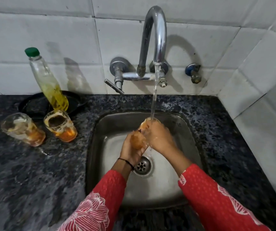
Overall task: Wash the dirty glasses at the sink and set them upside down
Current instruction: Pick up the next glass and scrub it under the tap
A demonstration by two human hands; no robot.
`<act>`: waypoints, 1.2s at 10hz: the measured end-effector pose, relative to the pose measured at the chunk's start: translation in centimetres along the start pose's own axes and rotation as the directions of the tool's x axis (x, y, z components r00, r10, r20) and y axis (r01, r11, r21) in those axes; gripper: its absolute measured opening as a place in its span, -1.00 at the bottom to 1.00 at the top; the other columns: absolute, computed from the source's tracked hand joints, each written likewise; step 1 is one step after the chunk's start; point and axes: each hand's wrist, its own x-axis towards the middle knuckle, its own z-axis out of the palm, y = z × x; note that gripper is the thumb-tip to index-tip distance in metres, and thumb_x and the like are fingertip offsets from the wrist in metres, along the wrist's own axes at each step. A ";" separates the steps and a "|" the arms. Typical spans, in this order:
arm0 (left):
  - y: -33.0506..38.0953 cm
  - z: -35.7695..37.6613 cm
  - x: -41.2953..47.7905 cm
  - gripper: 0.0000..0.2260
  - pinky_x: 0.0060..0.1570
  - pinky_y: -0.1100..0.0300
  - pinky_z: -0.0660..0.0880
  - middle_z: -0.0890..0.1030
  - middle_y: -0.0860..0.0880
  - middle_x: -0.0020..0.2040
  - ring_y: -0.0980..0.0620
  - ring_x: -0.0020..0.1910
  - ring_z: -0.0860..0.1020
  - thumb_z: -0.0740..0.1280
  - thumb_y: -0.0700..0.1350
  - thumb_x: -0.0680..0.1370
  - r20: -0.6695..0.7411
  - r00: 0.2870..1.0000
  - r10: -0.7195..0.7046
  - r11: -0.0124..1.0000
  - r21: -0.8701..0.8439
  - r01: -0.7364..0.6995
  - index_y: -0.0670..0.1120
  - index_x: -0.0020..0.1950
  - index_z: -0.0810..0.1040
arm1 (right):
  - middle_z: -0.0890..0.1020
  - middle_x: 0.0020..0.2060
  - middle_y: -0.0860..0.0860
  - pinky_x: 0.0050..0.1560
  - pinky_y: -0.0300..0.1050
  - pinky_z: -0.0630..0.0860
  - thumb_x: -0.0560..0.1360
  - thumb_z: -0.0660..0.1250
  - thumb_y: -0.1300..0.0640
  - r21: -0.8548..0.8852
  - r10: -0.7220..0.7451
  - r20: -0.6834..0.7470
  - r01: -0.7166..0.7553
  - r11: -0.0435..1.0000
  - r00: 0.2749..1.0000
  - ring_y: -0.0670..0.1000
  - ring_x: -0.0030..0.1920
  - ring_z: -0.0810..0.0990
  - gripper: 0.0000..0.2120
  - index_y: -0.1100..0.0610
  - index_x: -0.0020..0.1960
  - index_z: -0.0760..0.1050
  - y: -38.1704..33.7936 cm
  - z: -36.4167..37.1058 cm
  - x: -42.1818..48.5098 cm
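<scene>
Over the steel sink (188, 130) I hold a dirty glass (138, 140) tilted under the running tap. My left hand (131, 150) cups its orange-stained base. My right hand (158, 139) is wrapped around its upper part near the rim, where the water stream (154, 100) lands. Most of the glass is hidden by my fingers. Two more dirty glasses stand upright on the dark counter to the left: one (23, 129) at the far left, the other (60, 125) closer to the sink, both with orange residue and foam.
A clear bottle of yellow liquid with a green cap (48, 80) stands on a black pan (34, 105) behind the glasses. The curved chrome tap (153, 35) is mounted on the tiled wall. A drain (142, 165) sits in the basin. Speckled granite counter (34, 180) surrounds the sink.
</scene>
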 end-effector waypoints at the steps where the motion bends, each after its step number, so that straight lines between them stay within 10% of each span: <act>1: -0.7 -0.8 0.7 -0.56 -0.01 0.09 0.50 0.62 -0.14 0.02 -0.05 -0.07 0.59 0.13 0.16 0.57 -0.070 0.996 -0.057 0.998 0.031 0.059 -0.12 0.15 0.60 | 0.57 -0.05 0.10 -0.09 -0.08 0.50 0.51 0.21 0.23 0.108 -0.084 0.133 0.070 0.992 0.987 0.14 0.01 0.59 -0.86 0.16 -0.02 0.55 1.3 2.0 -1.1; 3: 0.5 -1.2 1.6 -0.69 -0.41 0.27 0.53 0.67 -0.06 -0.31 0.03 -0.40 0.62 0.11 0.00 0.58 -0.077 0.970 -0.230 0.920 0.308 0.243 -0.12 -0.07 0.59 | 0.57 0.11 0.14 0.01 -0.04 0.48 0.51 0.19 0.22 -0.378 -0.344 0.402 0.496 0.782 0.849 0.18 0.10 0.55 -0.65 0.10 0.29 0.42 5.0 2.3 -1.4; 4: 0.2 -0.3 1.9 -0.59 -0.16 0.19 0.59 0.69 -0.11 -0.16 -0.02 -0.16 0.66 0.06 0.10 0.61 -0.073 0.993 -0.094 0.991 0.084 0.100 -0.13 0.05 0.58 | 0.63 0.00 0.11 -0.05 -0.02 0.56 0.43 0.25 0.27 -0.136 -0.262 0.127 0.278 0.951 0.957 0.15 0.01 0.60 -0.73 0.12 0.11 0.54 3.1 3.3 0.6; 5: -0.7 -0.1 2.8 -0.56 0.05 0.31 0.48 0.66 0.03 -0.18 0.16 -0.14 0.61 -0.07 0.18 0.61 -0.192 0.981 0.035 0.998 0.056 -0.025 -0.05 -0.03 0.49 | 0.65 -0.05 0.26 -0.13 -0.14 0.54 0.46 0.24 0.32 0.580 0.057 0.071 -0.088 0.810 0.996 0.24 -0.01 0.61 -0.82 0.30 -0.03 0.60 0.6 4.3 0.7; 6: -0.2 -0.5 3.0 -0.68 -0.22 0.34 0.49 0.50 0.07 -0.20 0.26 -0.28 0.57 -0.11 0.07 0.67 -0.287 0.958 0.009 0.948 0.309 0.083 0.05 -0.13 0.35 | 0.59 0.00 0.27 -0.12 -0.14 0.49 0.52 0.20 0.32 0.549 0.060 0.255 -0.196 0.813 0.965 0.16 -0.01 0.57 -0.83 0.33 0.05 0.52 1.8 6.4 -0.4; 7: 1.0 -1.6 4.2 -0.41 0.05 0.09 0.45 0.58 -0.20 0.06 -0.11 0.10 0.55 -0.08 0.27 0.58 -0.252 0.918 -0.305 0.921 0.169 0.352 -0.16 0.22 0.44 | 0.58 0.17 0.10 0.12 -0.15 0.50 0.59 0.16 -0.06 0.269 -0.119 0.335 0.026 0.963 0.935 -0.02 0.12 0.54 -0.67 0.08 0.24 0.49 5.2 6.3 -0.9; 8: 2.1 -0.8 4.1 -0.24 0.14 0.01 0.37 0.59 -0.27 0.05 -0.22 0.01 0.56 -0.20 0.28 0.57 -0.241 0.914 -0.326 0.897 0.227 0.379 -0.35 0.09 0.48 | 0.48 0.30 0.21 0.35 0.11 0.31 0.60 0.14 0.18 -0.219 -0.325 0.424 0.444 0.869 0.845 0.23 0.33 0.40 -0.67 0.21 0.33 0.43 7.2 6.0 0.3; 9: 2.0 -0.5 3.9 -0.38 -0.21 0.16 0.49 0.64 -0.14 -0.40 -0.04 -0.42 0.63 -0.01 0.12 0.61 -0.217 0.950 -0.225 0.953 0.154 0.261 -0.22 -0.35 0.62 | 0.60 0.08 0.17 0.11 0.01 0.51 0.55 0.14 0.24 0.209 -0.080 0.158 0.046 0.977 0.984 0.17 0.13 0.57 -0.75 0.18 0.15 0.51 3.7 7.1 0.6; 10: 1.0 -0.3 4.0 -0.51 -0.46 0.34 0.47 0.55 0.00 -0.54 0.09 -0.54 0.55 0.04 0.07 0.63 -0.233 0.965 -0.123 0.982 0.112 0.152 -0.11 -0.38 0.50 | 0.59 0.10 0.20 0.22 0.04 0.47 0.55 0.17 0.26 0.729 0.297 0.196 -0.341 0.594 0.935 0.17 0.15 0.55 -0.77 0.25 0.16 0.50 0.3 7.9 0.9; 11: 1.6 0.1 2.8 -0.52 -0.33 0.26 0.52 0.59 -0.11 -0.50 -0.02 -0.42 0.57 0.03 0.12 0.61 -0.286 0.925 -0.252 0.931 0.188 0.312 -0.19 -0.26 0.48 | 0.49 0.23 0.25 0.26 0.09 0.37 0.56 0.17 0.29 0.368 0.003 0.283 -0.111 0.923 0.959 0.26 0.26 0.45 -0.69 0.33 0.28 0.40 2.2 7.7 -0.7; 12: 2.0 -0.4 1.7 -0.27 0.05 0.03 0.39 0.65 -0.27 -0.30 -0.18 -0.16 0.56 -0.12 0.22 0.61 -0.217 0.896 -0.387 0.881 0.201 0.429 -0.32 -0.19 0.60 | 0.60 0.16 0.16 0.26 -0.05 0.45 0.54 0.17 0.21 0.031 -0.243 0.308 0.245 0.969 0.920 0.15 0.21 0.54 -0.70 0.23 0.22 0.52 6.3 8.3 -0.9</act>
